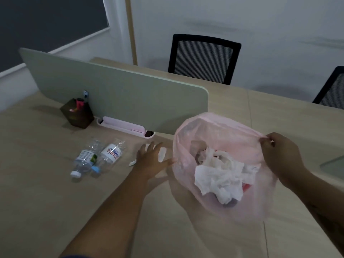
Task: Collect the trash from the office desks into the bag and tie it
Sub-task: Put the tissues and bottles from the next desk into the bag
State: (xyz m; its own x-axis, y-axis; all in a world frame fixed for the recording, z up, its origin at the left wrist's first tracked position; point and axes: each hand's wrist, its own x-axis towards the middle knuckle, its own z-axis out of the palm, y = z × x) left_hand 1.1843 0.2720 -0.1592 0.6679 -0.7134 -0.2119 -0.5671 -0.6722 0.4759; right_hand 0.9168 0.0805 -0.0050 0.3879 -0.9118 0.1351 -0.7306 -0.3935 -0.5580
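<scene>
A pale pink plastic bag [210,127] hangs open over the desk, with crumpled white tissues [219,175] and darker scraps inside. My right hand [279,153] pinches the bag's rim on its right side. My left hand [150,159] is spread flat over the desk just left of the bag, fingers straight, above small white tissue scraps [162,154]. Another scrap [132,162] lies by the wrist. Two empty clear plastic bottles [83,161] [109,155] lie side by side further left.
A grey-green divider panel [119,90] crosses the wooden desk [46,202]. At its foot stand a dark pen holder [77,115] and a pink tray [126,127]. Two black mesh chairs [202,58] [331,90] stand beyond the desk.
</scene>
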